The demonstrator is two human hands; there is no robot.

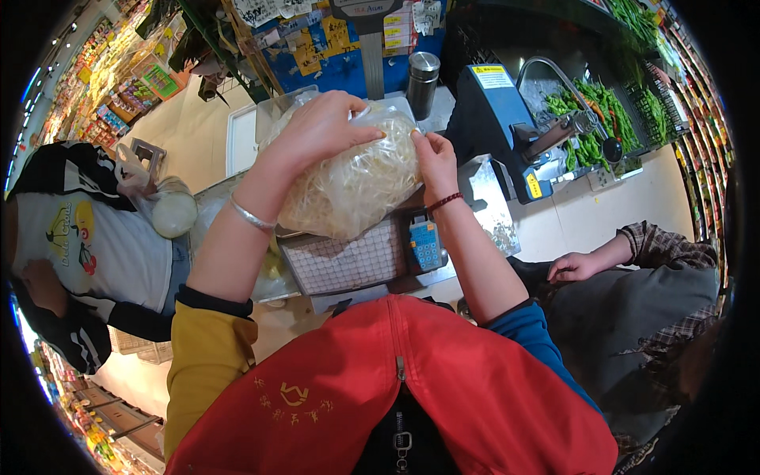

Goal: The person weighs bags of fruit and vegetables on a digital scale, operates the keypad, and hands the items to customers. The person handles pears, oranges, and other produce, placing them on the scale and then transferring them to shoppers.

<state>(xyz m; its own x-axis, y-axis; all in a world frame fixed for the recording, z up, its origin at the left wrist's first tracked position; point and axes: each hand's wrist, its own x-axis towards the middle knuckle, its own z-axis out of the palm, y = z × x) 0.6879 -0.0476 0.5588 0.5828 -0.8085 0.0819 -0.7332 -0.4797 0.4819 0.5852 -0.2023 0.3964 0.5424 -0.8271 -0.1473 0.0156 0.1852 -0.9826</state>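
Note:
A clear plastic bag [350,184] bulging with pale strands that look like bean sprouts rests on the platform of a weighing scale. My left hand [323,127] lies over the bag's far left top, thumb and fingers gripping the gathered plastic. At the bag's right edge, my right hand [438,163] pinches the film between thumb and curled fingers. Nearer to me is the scale's white key panel [344,258], a grid of many keys. Beside it sits a blue number keypad [426,246]. The bag's underside and most of the platform are hidden.
A steel flask [423,83] stands behind the scale, near its display post [373,65]. To the right are a blue bag-sealing machine [504,130] and green peppers [599,119]. One person [113,249] stands left with a bagged round vegetable [174,214]; another's hand [573,267] is at right.

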